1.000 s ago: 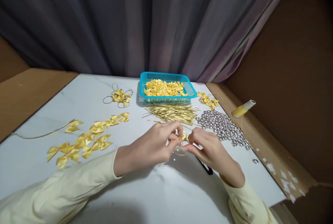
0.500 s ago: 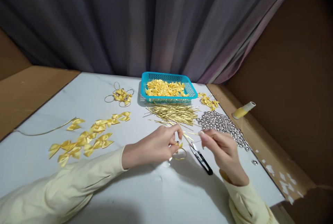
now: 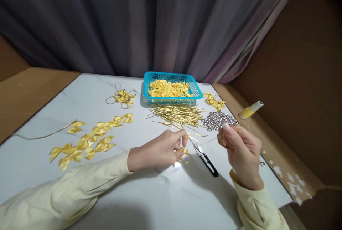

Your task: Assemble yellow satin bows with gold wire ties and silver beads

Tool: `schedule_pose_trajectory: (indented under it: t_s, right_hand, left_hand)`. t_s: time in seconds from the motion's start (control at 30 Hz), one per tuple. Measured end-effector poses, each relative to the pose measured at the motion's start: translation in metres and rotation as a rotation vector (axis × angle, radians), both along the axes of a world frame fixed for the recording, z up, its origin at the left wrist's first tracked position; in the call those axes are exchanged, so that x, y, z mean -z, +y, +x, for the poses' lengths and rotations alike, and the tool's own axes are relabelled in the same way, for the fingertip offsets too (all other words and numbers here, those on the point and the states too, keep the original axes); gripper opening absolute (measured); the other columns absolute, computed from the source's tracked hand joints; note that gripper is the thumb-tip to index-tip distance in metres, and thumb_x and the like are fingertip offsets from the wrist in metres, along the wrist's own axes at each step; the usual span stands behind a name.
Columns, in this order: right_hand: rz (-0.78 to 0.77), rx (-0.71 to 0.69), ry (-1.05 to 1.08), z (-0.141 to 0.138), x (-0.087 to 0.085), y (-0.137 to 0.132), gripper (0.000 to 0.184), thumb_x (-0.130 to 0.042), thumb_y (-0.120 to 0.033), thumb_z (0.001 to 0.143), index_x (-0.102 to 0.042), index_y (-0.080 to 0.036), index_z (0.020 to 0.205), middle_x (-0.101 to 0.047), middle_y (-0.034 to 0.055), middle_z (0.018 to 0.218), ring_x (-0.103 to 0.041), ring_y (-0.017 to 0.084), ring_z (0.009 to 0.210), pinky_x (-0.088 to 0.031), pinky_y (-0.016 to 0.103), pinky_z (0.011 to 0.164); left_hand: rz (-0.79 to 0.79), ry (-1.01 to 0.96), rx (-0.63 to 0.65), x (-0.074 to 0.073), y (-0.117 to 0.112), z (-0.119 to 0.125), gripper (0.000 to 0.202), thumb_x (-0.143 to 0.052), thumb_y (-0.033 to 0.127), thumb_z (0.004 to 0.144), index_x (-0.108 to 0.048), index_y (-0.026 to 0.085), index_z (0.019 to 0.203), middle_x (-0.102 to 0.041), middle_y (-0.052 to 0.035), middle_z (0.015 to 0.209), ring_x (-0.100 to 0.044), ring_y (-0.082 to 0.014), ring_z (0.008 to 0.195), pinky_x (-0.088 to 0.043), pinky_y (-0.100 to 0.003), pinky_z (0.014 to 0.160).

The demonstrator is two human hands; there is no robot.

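My left hand (image 3: 165, 148) rests on the white table (image 3: 165, 194) with its fingers pinched on a small yellow ribbon bow (image 3: 185, 151) that has a thin gold loop under it. My right hand (image 3: 242, 151) is raised to the right, fingers pinched on a thin gold wire (image 3: 211, 139) that runs back toward the bow. Black thread snips (image 3: 206, 160) lie on the table between the two hands.
A teal basket (image 3: 197, 92) of yellow bows stands at the back. In front of it lie a pile of gold wires (image 3: 177, 114) and silver beads (image 3: 217, 119). Loose yellow bows (image 3: 91, 141) spread at the left. A yellow tube (image 3: 250, 110) lies on the cardboard at right.
My right hand has pulled away from the left, up and to the right, drawing the gold wire out. The snips, hidden before, now show. My left hand has stayed with the bow.
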State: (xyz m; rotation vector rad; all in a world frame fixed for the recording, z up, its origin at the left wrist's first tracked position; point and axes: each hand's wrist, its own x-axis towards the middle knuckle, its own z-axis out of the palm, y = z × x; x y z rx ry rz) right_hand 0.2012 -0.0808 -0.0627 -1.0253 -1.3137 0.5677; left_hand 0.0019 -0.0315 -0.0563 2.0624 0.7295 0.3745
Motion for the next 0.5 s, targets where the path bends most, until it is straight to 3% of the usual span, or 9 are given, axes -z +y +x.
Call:
schedule_pose_trajectory:
  t_s: [0.2, 0.3, 0.37, 0.43, 0.5]
  right_hand:
    - [0.183, 0.061, -0.334, -0.003, -0.009, 0.004, 0.017, -0.053, -0.017, 0.084, -0.057, -0.019, 0.067, -0.056, 0.0018, 0.061, -0.05, 0.014, 0.056, -0.039, 0.03, 0.054]
    - [0.192, 0.006, -0.293, -0.004, -0.012, 0.006, 0.015, -0.052, -0.017, 0.085, -0.063, -0.02, 0.076, -0.065, 0.0061, 0.079, -0.057, 0.019, 0.074, -0.044, 0.036, 0.069]
    - [0.138, -0.133, -0.145, -0.001, -0.011, 0.007, 0.018, -0.049, -0.021, 0.087, -0.065, -0.021, 0.079, -0.066, 0.0063, 0.08, -0.059, 0.02, 0.079, -0.045, 0.039, 0.073]
    - [0.032, -0.334, -0.02, 0.002, -0.011, 0.008, 0.021, -0.045, -0.026, 0.09, -0.063, -0.02, 0.081, -0.065, 0.0041, 0.067, -0.059, 0.019, 0.073, -0.046, 0.038, 0.069]
    - [-0.115, -0.498, -0.038, 0.005, -0.011, 0.008, 0.023, -0.044, -0.028, 0.09, -0.061, -0.019, 0.079, -0.059, 0.0007, 0.055, -0.056, 0.016, 0.062, -0.045, 0.033, 0.062]
  left_hand:
    - [0.037, 0.04, 0.014, -0.001, 0.0, -0.001, 0.017, -0.044, 0.007, 0.07, -0.038, 0.021, 0.077, -0.044, 0.0097, 0.043, -0.031, -0.0095, 0.042, -0.027, -0.021, 0.049]
    - [0.058, 0.046, 0.001, -0.005, 0.0, -0.001, 0.013, -0.043, 0.009, 0.074, -0.039, 0.02, 0.078, -0.044, 0.0094, 0.044, -0.03, -0.0094, 0.042, -0.027, -0.022, 0.05]
    - [0.065, 0.038, -0.008, -0.009, 0.0, -0.001, 0.011, -0.043, 0.01, 0.075, -0.038, 0.02, 0.077, -0.043, 0.0096, 0.044, -0.029, -0.009, 0.043, -0.027, -0.021, 0.051]
    - [0.05, 0.04, -0.018, -0.014, 0.001, -0.002, 0.01, -0.042, 0.011, 0.077, -0.038, 0.02, 0.076, -0.041, 0.0098, 0.044, -0.028, -0.0088, 0.043, -0.027, -0.02, 0.049]
    - [0.021, 0.059, -0.024, -0.02, 0.002, -0.003, 0.008, -0.041, 0.013, 0.078, -0.038, 0.02, 0.076, -0.04, 0.0097, 0.045, -0.028, -0.0087, 0.044, -0.026, -0.02, 0.047]
